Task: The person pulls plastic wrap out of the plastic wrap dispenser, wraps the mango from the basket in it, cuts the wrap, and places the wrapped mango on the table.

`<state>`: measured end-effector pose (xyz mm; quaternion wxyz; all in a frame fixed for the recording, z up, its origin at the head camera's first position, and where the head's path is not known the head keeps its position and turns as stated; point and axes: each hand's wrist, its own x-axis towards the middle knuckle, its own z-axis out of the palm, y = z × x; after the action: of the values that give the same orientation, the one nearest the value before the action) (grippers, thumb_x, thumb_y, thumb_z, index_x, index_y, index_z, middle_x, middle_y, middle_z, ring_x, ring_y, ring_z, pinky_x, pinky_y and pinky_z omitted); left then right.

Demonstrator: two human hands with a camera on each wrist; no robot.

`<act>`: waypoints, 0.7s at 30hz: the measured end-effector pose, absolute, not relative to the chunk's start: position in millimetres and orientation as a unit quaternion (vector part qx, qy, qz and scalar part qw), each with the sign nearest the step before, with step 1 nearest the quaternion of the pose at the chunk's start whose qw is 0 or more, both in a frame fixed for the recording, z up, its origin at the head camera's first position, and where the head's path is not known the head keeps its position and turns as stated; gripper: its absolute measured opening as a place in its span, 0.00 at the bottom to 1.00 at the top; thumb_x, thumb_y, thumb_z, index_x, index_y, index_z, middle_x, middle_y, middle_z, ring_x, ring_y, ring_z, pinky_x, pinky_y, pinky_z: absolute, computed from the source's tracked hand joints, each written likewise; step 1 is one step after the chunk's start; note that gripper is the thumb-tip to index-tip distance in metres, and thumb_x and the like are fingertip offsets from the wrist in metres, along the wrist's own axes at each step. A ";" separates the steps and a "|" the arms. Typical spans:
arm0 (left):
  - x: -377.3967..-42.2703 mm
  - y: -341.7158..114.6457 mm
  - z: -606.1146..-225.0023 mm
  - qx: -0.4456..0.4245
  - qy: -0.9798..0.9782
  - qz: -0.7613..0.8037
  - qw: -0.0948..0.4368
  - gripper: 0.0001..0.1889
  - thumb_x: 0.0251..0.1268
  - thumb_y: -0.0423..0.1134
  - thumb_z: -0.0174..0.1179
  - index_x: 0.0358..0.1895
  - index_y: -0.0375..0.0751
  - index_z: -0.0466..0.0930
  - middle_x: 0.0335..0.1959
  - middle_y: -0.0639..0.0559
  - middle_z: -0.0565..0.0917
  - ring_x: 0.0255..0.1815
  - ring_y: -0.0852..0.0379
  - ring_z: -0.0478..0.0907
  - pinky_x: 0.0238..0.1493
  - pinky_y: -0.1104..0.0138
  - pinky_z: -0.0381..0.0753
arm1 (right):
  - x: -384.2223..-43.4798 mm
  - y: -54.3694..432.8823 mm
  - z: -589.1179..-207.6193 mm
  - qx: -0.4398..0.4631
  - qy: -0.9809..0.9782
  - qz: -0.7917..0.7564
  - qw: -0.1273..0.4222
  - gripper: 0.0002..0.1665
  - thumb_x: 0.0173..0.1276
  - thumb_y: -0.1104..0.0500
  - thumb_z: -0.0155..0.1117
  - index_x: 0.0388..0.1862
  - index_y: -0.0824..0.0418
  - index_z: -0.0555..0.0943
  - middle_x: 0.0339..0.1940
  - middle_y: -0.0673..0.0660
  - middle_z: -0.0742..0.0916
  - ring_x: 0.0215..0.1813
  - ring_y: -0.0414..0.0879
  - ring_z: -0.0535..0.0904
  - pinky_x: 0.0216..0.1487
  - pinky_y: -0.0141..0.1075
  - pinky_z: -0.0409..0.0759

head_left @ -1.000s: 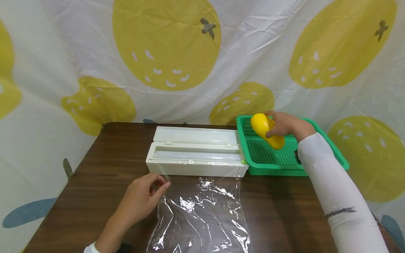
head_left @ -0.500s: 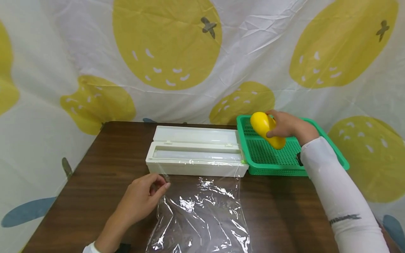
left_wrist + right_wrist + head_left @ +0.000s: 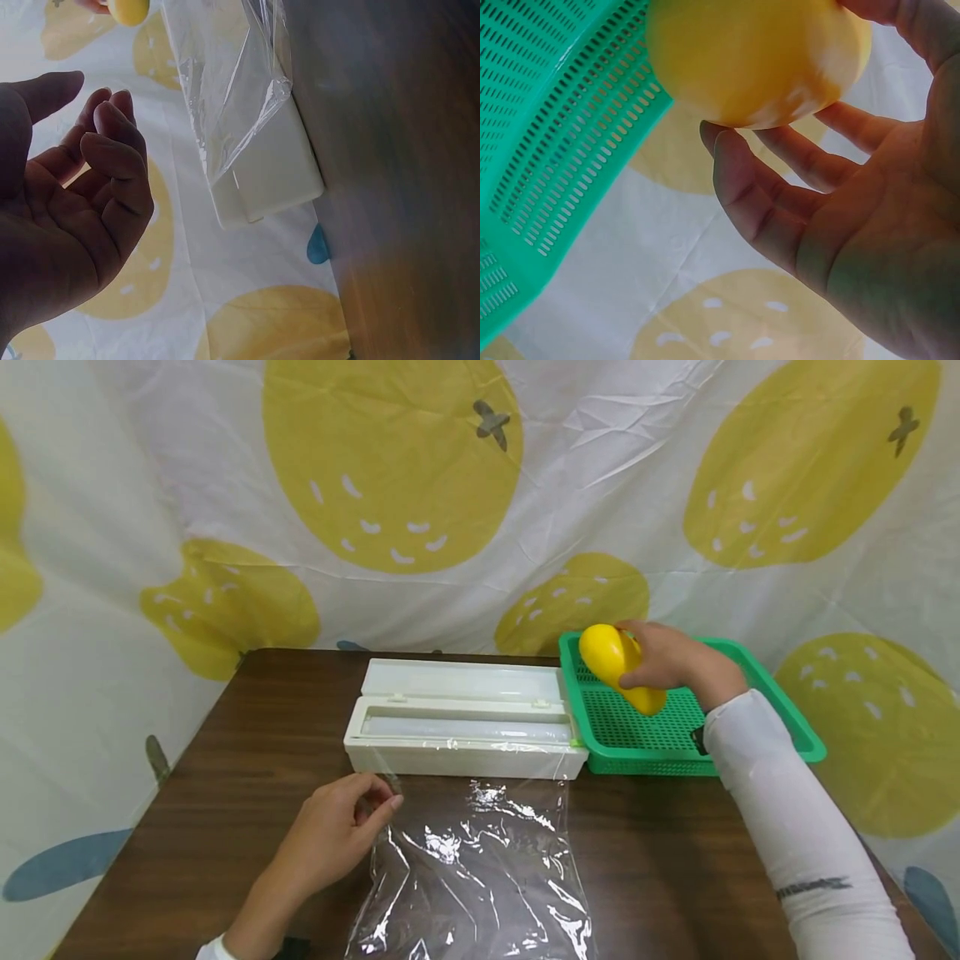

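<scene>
In the head view my right hand [image 3: 667, 662] grips a smooth, elongated yellow fruit [image 3: 602, 650], holding it tilted over the green perforated basket [image 3: 637, 763]. The right wrist view shows the yellow fruit [image 3: 742, 60] between thumb and fingers, beside the basket wall. My left hand [image 3: 337, 827] rests low at the left edge of the clear plastic wrap [image 3: 480, 885], its fingers loosely curled. Nothing lies between those fingers in the left wrist view. Out of the white wrap dispenser [image 3: 465, 762], the film runs toward me across the table.
The dispenser's lid [image 3: 461, 677] is flipped back, and the roll [image 3: 465, 728] shows in its slot. The basket stands against the dispenser's right end. Behind the brown table [image 3: 277, 735] hangs a fruit-patterned cloth [image 3: 420, 610].
My right hand has shifted slightly left with the yellow fruit, still above the basket. The left hand, plastic wrap and dispenser stay where they were.
</scene>
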<state>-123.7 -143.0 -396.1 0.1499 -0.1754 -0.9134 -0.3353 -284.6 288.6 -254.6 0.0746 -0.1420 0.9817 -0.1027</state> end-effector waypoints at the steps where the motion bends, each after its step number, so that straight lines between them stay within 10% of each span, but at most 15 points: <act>1: -123.6 -143.0 -396.2 -0.176 -0.913 -0.336 0.150 0.05 0.70 0.42 0.67 0.34 0.52 0.84 0.25 0.64 0.77 0.24 0.70 0.67 0.27 0.72 0.71 | -283.8 288.0 -254.5 -0.143 0.982 -0.102 0.073 0.54 0.63 0.54 0.71 0.82 0.63 0.55 0.69 0.70 0.75 0.59 0.62 0.75 0.61 0.59 0.76; 21: -123.3 -144.5 -396.6 -0.171 -0.917 -0.333 0.137 0.04 0.70 0.42 0.67 0.35 0.53 0.84 0.26 0.64 0.78 0.24 0.70 0.68 0.28 0.72 0.71 | -263.6 269.3 -250.9 -0.176 0.978 -0.100 0.054 0.52 0.62 0.55 0.71 0.81 0.60 0.58 0.68 0.66 0.76 0.57 0.60 0.76 0.58 0.57 0.78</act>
<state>-123.3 -144.5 -396.6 0.1369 -0.1709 -0.9173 -0.3326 -263.6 269.3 -250.9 0.0538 -0.1759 0.9778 -0.1004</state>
